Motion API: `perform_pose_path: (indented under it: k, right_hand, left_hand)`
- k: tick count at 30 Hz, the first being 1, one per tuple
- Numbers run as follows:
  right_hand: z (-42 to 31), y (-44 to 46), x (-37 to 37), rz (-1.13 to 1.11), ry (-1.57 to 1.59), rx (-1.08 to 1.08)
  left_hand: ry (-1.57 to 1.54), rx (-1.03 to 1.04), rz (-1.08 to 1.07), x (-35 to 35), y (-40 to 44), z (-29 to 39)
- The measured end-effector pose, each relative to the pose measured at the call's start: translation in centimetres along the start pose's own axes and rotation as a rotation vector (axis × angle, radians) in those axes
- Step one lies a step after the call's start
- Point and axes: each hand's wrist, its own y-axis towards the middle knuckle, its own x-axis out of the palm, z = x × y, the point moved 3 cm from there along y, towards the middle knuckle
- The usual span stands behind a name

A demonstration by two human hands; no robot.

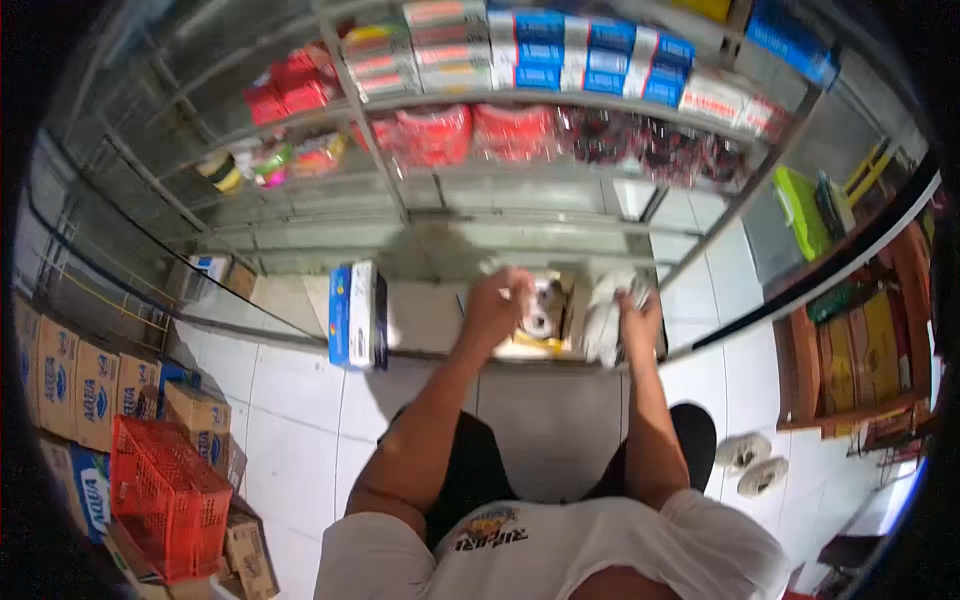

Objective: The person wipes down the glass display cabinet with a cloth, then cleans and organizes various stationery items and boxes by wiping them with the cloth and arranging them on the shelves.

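Note:
A small open carton (566, 322) sits on the bottom shelf of the glass cabinet, with white rolls (541, 322) with dark cores inside it. My left hand (497, 308) is at the carton's left side with its fingers curled together. Something pale shows at its fingertips, too blurred to name. My right hand (638, 318) is closed on a crumpled white plastic bag (603, 318) at the carton's right side. Left of the carton, a blue and white box (355, 315) stands upright on the same shelf.
Upper shelves hold blue and white boxes (538, 52) and red plastic-wrapped packs (432, 135). An orange-red crate (170, 495) stands among cartons (98, 395) at left. Two rolls (763, 476) lie on the tiled floor at right, near a wooden rack (800, 370).

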Motion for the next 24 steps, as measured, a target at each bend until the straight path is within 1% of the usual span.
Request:
perform_pose_path:
  k: [1,2,3,5,6,10,12,13,15,16,17,18,20,22,23,24]
  right_hand:
    - [0.6,0.6,-0.4,0.005,-0.025,0.044]
    - [1.1,1.2,-1.0,0.089,0.021,0.004]
    - [1.6,1.6,-1.6,0.174,0.067,-0.045]
    - [3.2,2.6,-1.5,0.295,0.087,-0.171]
    - [3.3,2.3,-1.5,0.293,0.078,-0.163]
    - [3.1,1.3,0.9,-0.041,-0.052,-0.106]
    - [4.5,0.8,2.7,-0.125,-0.090,-0.093]
    - [4.6,0.2,3.4,-0.124,-0.089,-0.093]
    - [5.6,-1.4,5.0,-0.293,-0.654,0.049]
    - [6.3,-2.2,5.5,-0.295,-0.723,0.093]
    - [7.3,-2.9,5.9,-0.296,-0.789,0.137]
    - [8.9,-2.8,6.3,-0.291,-0.781,0.127]
    - [11.5,-2.2,7.0,-0.403,-0.538,0.159]
    - [10.7,-1.1,6.9,-0.487,-0.706,-0.005]
    - [10.3,-1.0,6.6,-0.477,-0.697,-0.025]
    - [10.0,-1.1,6.2,-0.483,-0.626,-0.017]
  left_hand:
    - [0.003,-0.094,0.065,-0.6,-0.4,1.1]
    - [0.008,-0.186,0.129,-0.9,-0.6,2.4]
    - [0.049,-0.190,0.234,-1.3,-0.4,2.3]
    - [0.160,-0.199,0.250,-1.6,-0.4,3.3]
    - [0.156,-0.210,0.250,-1.5,-0.4,3.0]
    - [0.236,-0.152,0.220,-1.5,-0.1,2.2]
    - [0.255,-0.164,0.213,-1.4,0.0,1.7]
    - [0.274,-0.175,0.203,-1.3,0.1,1.3]
    - [0.311,-0.196,0.182,-1.0,0.4,0.4]
    - [0.313,-0.191,0.181,-1.0,0.5,-0.2]
    - [0.384,-0.162,0.150,-0.9,0.5,-1.1]
    - [0.456,-0.129,0.120,-0.9,0.5,-2.0]
    - [0.604,-0.053,0.066,-0.9,0.7,-2.8]
    - [0.768,-0.210,-0.074,-0.7,0.6,-2.8]
    - [0.777,-0.189,-0.066,-0.7,0.5,-3.1]
    - [0.899,-0.286,-0.140,-0.9,0.3,-4.1]
